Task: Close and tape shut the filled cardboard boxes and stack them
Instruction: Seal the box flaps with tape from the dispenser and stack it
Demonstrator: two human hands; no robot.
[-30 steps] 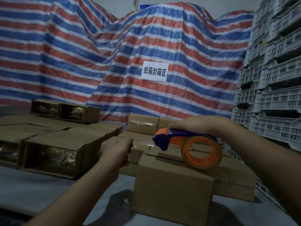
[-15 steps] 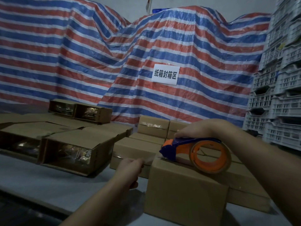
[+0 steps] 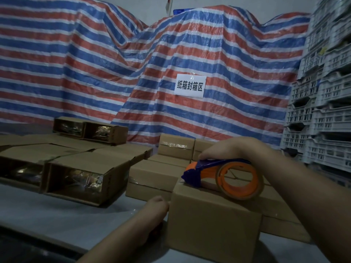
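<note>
Both hands were at the nearest cardboard box (image 3: 212, 223), which stood closed on the grey table (image 3: 62, 215). The right hand (image 3: 226, 149) curled over the top of the tape dispenser (image 3: 220, 175), an orange and blue one with a roll of tape, and held it with its nose on the left end of the box top. The left hand (image 3: 156, 205) was against the left side of this box, near the upper edge, with its fingers bent; whether it pinched the end of the tape I could not tell, because the light was poor.

Behind and beside this box lay more closed boxes (image 3: 150, 177) in low rows, touching each other, and two smaller taped boxes (image 3: 176, 147) stood on top of them further back. To the left, two open boxes (image 3: 77, 179) lay on their sides, with shiny wrapped contents visible inside. Two more open boxes (image 3: 89, 130) of the same kind stood further away, on top of flat cardboard.

At the right edge rose a stack of white plastic crates (image 3: 322, 111). A tarpaulin (image 3: 95, 63) with red, blue and white stripes covered the whole background, and one white paper sign (image 3: 190, 86) with Chinese characters was fixed on it.
</note>
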